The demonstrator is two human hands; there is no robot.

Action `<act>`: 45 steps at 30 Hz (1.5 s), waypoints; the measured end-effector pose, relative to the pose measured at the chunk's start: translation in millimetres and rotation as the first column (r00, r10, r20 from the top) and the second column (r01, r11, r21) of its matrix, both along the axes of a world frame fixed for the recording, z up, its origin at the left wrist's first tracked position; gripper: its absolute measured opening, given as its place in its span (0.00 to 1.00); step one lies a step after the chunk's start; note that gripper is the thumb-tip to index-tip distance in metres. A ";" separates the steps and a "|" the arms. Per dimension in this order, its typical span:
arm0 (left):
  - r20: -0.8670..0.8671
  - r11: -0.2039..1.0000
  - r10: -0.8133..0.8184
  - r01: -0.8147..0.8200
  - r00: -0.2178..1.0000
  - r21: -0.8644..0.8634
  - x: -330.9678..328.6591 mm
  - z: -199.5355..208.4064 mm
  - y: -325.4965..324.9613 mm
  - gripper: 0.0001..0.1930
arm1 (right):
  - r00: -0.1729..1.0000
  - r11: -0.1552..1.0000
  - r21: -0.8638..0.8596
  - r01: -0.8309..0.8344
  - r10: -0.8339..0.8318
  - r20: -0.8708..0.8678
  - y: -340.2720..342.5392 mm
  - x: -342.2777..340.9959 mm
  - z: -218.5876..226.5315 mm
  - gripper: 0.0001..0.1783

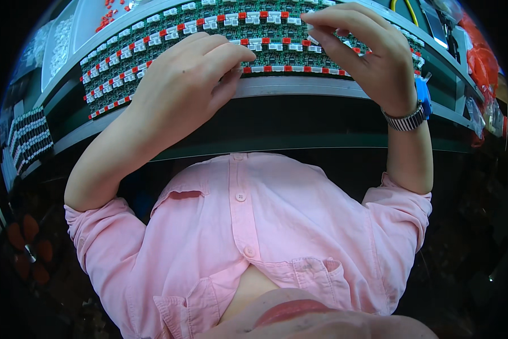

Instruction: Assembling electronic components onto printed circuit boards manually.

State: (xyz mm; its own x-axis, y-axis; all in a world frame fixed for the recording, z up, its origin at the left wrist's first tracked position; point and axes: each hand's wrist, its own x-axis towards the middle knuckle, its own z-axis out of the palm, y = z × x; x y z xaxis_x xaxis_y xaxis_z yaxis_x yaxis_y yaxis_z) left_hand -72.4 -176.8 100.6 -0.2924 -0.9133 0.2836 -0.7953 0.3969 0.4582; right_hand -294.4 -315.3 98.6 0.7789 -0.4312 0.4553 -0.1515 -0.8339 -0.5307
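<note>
Rows of small green circuit boards lie side by side across the bench in front of me, bearing red and white connectors. My left hand rests over the middle rows. Its fingers are curled, the index fingertip is at a white connector near the front rows, and the thumb is tucked beneath; whatever they hold is hidden. Above the rows to the right, my right hand has thumb and index finger brought close together. Something small and white shows at their tips, too small to name.
A metal rail borders the boards along the near side. At the back left are a bin of white parts and scattered red parts. A stack of boards stands far left. Red plastic bags lie at the right, and a fan is lower left.
</note>
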 end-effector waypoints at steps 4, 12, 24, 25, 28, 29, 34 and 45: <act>0.093 0.998 0.049 -0.046 0.994 -0.034 -5.2 1.3 1.7 0.10 | 0.995 0.997 -0.036 -0.069 0.071 0.066 0.0 -14.6 7.9 0.13; 0.090 0.998 -0.046 0.050 0.995 -0.047 -1.3 10.2 -2.4 0.08 | 0.998 0.998 -0.021 0.062 -0.061 0.027 12.0 -52.6 18.1 0.12; 0.077 0.923 -0.254 0.266 0.964 -0.279 -47.9 6.1 -78.0 0.07 | 0.951 0.939 -0.157 0.307 -0.307 0.024 41.1 -108.4 6.8 0.14; 0.061 0.927 -0.262 0.269 0.963 -0.261 -45.6 7.1 -82.2 0.07 | 0.955 0.943 -0.162 0.292 -0.296 -0.001 39.3 -107.2 9.4 0.14; 0.013 0.942 -0.274 0.271 0.962 -0.198 -37.9 6.0 -93.9 0.06 | 0.964 0.957 -0.166 0.239 -0.254 -0.074 33.3 -100.4 14.7 0.14; -0.002 0.947 -0.275 0.270 0.962 -0.175 -35.0 6.0 -94.5 0.06 | 0.963 0.956 -0.166 0.242 -0.257 -0.076 33.2 -98.0 14.5 0.14; -0.066 0.962 -0.266 0.261 0.962 -0.075 -20.4 10.5 -92.1 0.05 | 0.948 0.941 -0.304 0.147 -0.221 -0.227 25.2 -90.1 10.7 0.17; -0.235 0.956 -0.247 0.276 0.940 0.096 -2.2 29.9 -49.4 0.10 | 0.914 0.910 -0.415 -0.015 -0.155 -0.374 15.9 -76.9 26.4 0.13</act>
